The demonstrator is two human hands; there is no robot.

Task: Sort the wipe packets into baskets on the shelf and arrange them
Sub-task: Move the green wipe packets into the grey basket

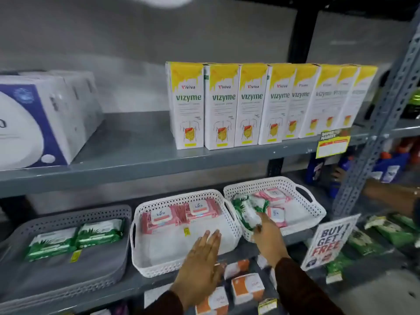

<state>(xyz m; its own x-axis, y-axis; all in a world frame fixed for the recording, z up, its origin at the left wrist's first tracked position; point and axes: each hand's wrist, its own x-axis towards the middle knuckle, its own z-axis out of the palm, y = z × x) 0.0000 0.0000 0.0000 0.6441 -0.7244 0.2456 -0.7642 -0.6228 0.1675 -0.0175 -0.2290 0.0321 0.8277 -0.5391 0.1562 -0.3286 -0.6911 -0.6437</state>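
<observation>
- On the lower shelf (145, 281), three baskets sit side by side: a grey basket (68, 214) at the left, a middle white basket (181, 196), and a right white basket (272, 181) tilted with its near-left corner low.
- Left hand (202, 262) reaches in over the middle basket's front rim, palm down, fingers straight and together, gripping nothing.
- Right hand (269, 235) extends to the right basket's near-left corner, fingers curled on a green-and-white wipe packet (248, 209) lying against that corner.
- Pink wipe packets (181, 214) fill the back of the middle basket; its front half is bare floor.
- More pink packets (276, 201) lie in the right basket just beside the green one, with bare floor at its right.
- Two green packets (75, 238) lie in the grey basket, front half bare.
- Just right of the right basket stands a "BUY 1 GET 1 FREE" sign (329, 242) at the shelf edge.
</observation>
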